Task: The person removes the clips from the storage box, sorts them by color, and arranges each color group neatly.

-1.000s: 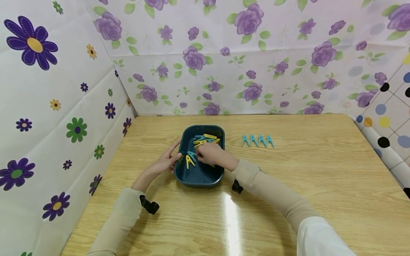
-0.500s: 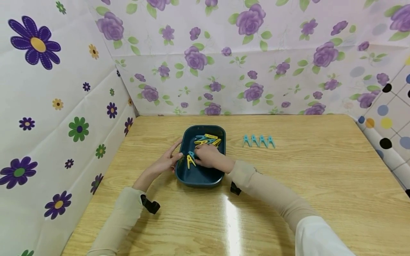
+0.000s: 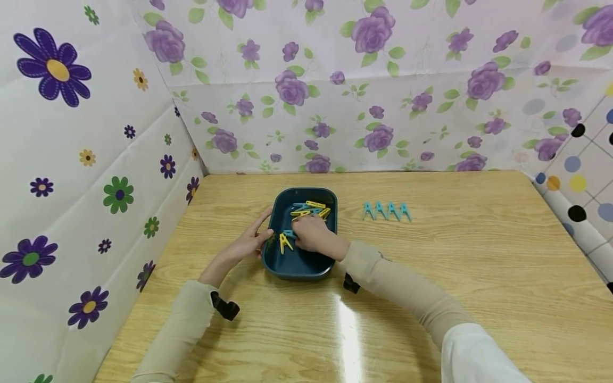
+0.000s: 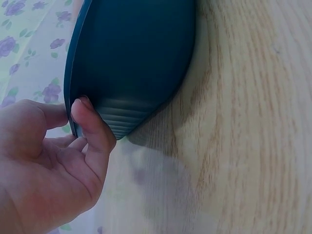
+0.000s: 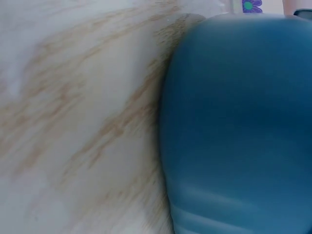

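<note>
Teal tray (image 3: 299, 266) frame centre: your left hand (image 3: 246, 243) pinches rim; right hand (image 3: 311, 234) fingers grip blue peg (image 3: 289, 233).

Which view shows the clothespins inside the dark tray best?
The head view: yellow and blue clothespins lie visible inside the tray. The left wrist view shows only the tray's outer wall; the right wrist view shows a blurred wall. Neither shows any pins.

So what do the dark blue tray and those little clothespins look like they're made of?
The tray looks like moulded plastic with a smooth matte finish: rounded corners, a thin rim and fine ridges on its outer wall. The clothespins, both in the tray and in the row of four on the table, are probably plastic too, given their flat, bright teal and yellow colour.
</note>
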`<state>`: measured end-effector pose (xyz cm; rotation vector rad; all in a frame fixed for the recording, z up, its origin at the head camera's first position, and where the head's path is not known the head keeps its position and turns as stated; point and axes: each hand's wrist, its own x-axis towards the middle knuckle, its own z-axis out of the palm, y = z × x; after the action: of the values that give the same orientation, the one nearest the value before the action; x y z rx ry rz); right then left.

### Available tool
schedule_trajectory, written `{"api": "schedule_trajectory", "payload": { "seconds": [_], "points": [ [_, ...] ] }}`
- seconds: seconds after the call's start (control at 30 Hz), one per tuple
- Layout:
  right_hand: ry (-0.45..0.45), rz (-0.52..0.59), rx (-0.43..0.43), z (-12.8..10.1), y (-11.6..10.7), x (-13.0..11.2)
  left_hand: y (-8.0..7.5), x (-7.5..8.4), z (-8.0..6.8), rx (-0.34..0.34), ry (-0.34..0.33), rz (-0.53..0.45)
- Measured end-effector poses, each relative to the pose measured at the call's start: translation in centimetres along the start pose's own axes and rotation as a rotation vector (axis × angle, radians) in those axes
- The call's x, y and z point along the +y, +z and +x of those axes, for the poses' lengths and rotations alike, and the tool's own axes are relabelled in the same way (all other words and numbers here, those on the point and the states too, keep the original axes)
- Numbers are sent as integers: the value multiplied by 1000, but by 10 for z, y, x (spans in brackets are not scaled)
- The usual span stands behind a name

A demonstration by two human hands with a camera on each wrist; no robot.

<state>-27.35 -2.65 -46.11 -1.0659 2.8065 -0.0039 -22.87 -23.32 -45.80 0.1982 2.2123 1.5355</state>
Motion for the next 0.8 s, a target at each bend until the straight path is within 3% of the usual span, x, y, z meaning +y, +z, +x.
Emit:
{"api": "schedule_trajectory", "payload": {
  "seconds": [0.27,0.6,0.8],
  "points": [
    [52,37,106,-5,-7,5,-1,-2,0,-9,9,-20],
    [18,160,418,-12,-7,15,0,-4,1,-9,3,-23],
    [22,202,503,-16,-7,20,-1,-2,2,-2,3,-8]
  ]
}}
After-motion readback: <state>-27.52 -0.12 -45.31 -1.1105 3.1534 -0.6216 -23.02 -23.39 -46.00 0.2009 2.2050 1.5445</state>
